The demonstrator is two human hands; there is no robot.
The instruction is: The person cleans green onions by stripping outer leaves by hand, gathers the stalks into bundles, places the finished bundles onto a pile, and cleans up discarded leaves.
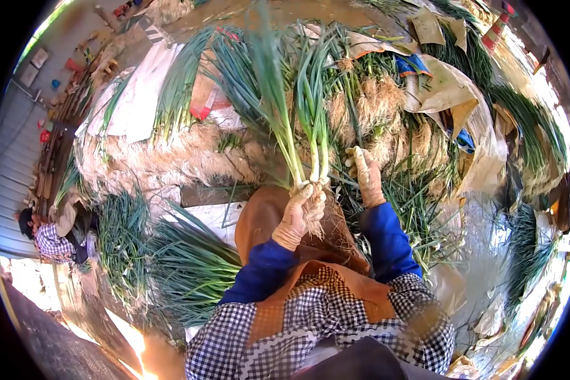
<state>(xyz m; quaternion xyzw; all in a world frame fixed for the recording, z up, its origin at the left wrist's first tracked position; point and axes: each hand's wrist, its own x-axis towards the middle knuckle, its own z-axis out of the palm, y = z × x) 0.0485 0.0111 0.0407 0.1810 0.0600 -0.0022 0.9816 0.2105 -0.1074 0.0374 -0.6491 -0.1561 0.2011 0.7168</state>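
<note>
Onion bunch (313, 114): upright above brown apron (259, 218), by near edge of onion heap (177, 155). Likely light; leaves (313, 79) soft, bruisable; shanks (289, 152) firmer, perhaps slick. Best hold: bases. Left hand (302, 208) closed there, roots (314, 224) below; right hand (365, 175) beside, loosely bent, nothing visible in it.

The held bunch of long-leaved onions (314, 120) grades from green to white, with tan roots. The long cloth sleeves (389, 240) are solid blue; the cotton garment (224, 335) shows black-and-white check with white zigzag trim (285, 335). Smooth bib apron (262, 221): plain orange-brown. Flat rectangular sheet (147, 95): white. Tapered traffic cone (493, 35): red, pale-banded.
</note>
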